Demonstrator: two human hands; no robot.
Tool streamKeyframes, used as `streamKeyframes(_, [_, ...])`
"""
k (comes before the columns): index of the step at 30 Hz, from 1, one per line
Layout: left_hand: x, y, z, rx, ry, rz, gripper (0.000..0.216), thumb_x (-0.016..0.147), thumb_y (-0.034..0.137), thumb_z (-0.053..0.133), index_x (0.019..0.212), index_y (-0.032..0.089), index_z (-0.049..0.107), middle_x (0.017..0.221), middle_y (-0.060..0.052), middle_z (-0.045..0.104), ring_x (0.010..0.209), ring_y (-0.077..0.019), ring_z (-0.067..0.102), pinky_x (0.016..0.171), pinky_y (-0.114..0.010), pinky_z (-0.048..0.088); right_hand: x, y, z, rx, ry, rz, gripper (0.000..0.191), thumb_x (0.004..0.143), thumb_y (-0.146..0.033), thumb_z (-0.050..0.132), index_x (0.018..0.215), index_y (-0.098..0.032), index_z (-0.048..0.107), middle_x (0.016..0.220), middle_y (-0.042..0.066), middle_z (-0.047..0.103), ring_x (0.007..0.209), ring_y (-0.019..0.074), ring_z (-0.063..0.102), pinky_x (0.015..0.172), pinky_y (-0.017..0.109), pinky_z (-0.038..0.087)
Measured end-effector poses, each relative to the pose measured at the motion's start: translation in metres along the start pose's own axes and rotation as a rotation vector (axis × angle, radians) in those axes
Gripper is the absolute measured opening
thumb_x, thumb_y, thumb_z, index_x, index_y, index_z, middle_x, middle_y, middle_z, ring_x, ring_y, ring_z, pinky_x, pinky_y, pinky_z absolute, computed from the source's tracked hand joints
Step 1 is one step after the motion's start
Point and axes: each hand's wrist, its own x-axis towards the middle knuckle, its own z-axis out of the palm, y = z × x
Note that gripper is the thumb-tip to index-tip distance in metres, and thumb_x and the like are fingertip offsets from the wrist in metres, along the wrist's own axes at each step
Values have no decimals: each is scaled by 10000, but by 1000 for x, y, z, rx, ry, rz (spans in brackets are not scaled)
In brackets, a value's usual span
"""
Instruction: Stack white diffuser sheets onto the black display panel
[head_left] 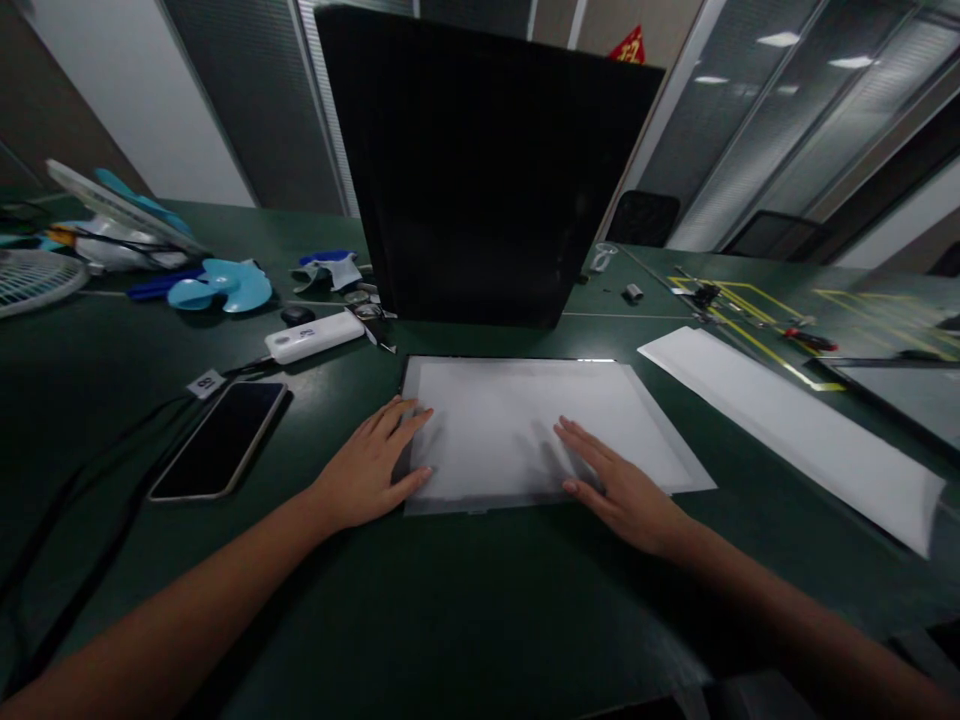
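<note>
White sheet [502, 410] lies flat on the green table [480, 610], between the person's hands and just in front of a big black panel [487, 170] that stands upright and blocks the view of the table behind it. The left hand [371, 465] is at the sheet's left edge and the right hand [626, 495] is over its right part, both with fingers spread and gripping nothing; whether the right fingertips touch the surface I cannot tell. To the left are a phone [221, 440] with a dark screen, a white power bar-like device [315, 337], black cables [112, 520], a light-blue fan blade [221, 287] and a round grille [37, 280] cut off by the picture's edge. To the right lie a long white strip [795, 430], a red-handled tool [810, 340], yellow markings [750, 300] and a dark-framed panel [907, 390], also cut off. A white cable tag [205, 384] and the device both carry dark marks too small to read surely; a red sign [630, 47] shows gold writing, partly hidden by the black panel. The heap at far left is blurred.
</note>
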Motion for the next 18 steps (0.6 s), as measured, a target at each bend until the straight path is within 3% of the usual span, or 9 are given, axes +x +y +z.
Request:
streamKeyframes(3, [-1,-2,0,-12,-4,15,643,1022,466,519,1618,262,391,1744,-118,224,1566,-421,283,1233,-625,335,10,45,-32,-18,173,201,812,1015,-648,436,1703,-252,266,1718,94,286,1540,316,361,1268,538,307])
streamKeyframes(6, [0,-3,0,-3,-21,15,552,1031,379,478,1576,294,481,1755,-69,212,1579,-415,257,1235,-637,327,12,123,-69,-190,386,449,867,1008,-660,430,1679,-126,299,1685,185,332,1543,330,342,1267,476,288])
streamKeyframes(7, [0,-3,0,3,-24,11,540,1031,362,470,1566,295,500,1751,-63,230,1583,-409,250,1238,-639,323,8,150,-79,-257,400,505,877,1021,-650,401,1680,-86,275,1689,205,311,1569,317,284,1274,449,259])
streamKeyframes(8, [1,-3,0,7,-24,6,538,1030,355,467,1562,293,510,1743,-61,258,1586,-403,246,1240,-639,321,3,174,-87,-318,420,602,895,1021,-659,381,1677,-60,267,1686,226,303,1577,319,257,1268,456,250])
streamKeyframes(10, [1,-2,0,8,-23,2,545,1025,358,475,1564,285,513,1720,-64,320,1586,-393,252,1242,-636,321,-11,212,-95,-345,406,783,994,978,-700,440,1652,13,279,1648,337,286,1555,435,240,1205,622,255])
streamKeyframes(13, [2,-2,1,6,-11,-5,541,1020,377,489,1549,273,536,1689,-74,386,1579,-380,280,1241,-628,332,-29,242,-92,-318,296,981,985,959,-751,404,1618,-19,391,1585,367,374,1467,493,372,1079,686,343])
streamKeyframes(18, [2,-1,2,14,23,-32,538,1019,466,504,1492,226,595,1655,-111,436,1559,-374,328,1243,-609,342,-34,246,-82,-344,246,1016,940,981,-772,291,1590,-78,471,1470,343,531,1302,451,563,944,565,448])
